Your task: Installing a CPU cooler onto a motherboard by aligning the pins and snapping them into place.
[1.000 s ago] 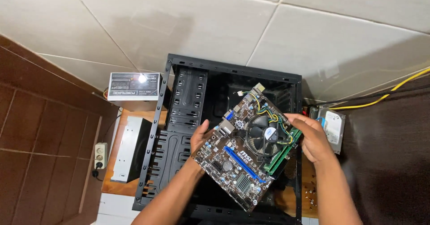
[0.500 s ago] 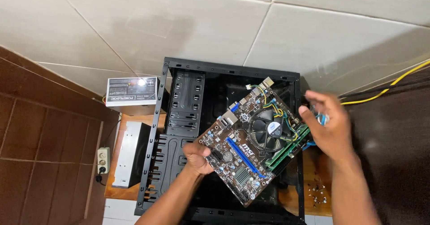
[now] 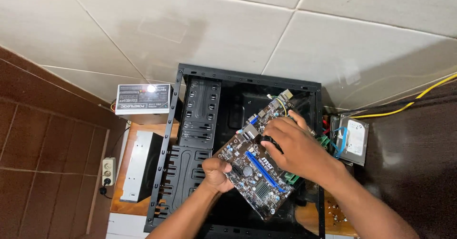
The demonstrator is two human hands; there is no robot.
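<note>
A brown motherboard (image 3: 257, 174) with a blue slot hangs tilted over the open black computer case (image 3: 202, 110). My left hand (image 3: 216, 172) grips its lower left edge from below. My right hand (image 3: 297, 148) lies on top of the board over the cooler fan, which it hides, with fingers curled around it. The board's upper corner carries thin yellow wires near the case's back wall.
A grey power supply box (image 3: 143, 98) sits left of the case, and a silver drive (image 3: 138, 165) below it on a wooden surface. A hard disk (image 3: 354, 139) with blue cables lies right of the case. A yellow cable (image 3: 409, 103) runs along the dark floor. A wall socket (image 3: 108, 171) sits at left.
My right hand moved from the board's right side onto its top, covering the fan. The board shifted slightly lower and left inside the case.
</note>
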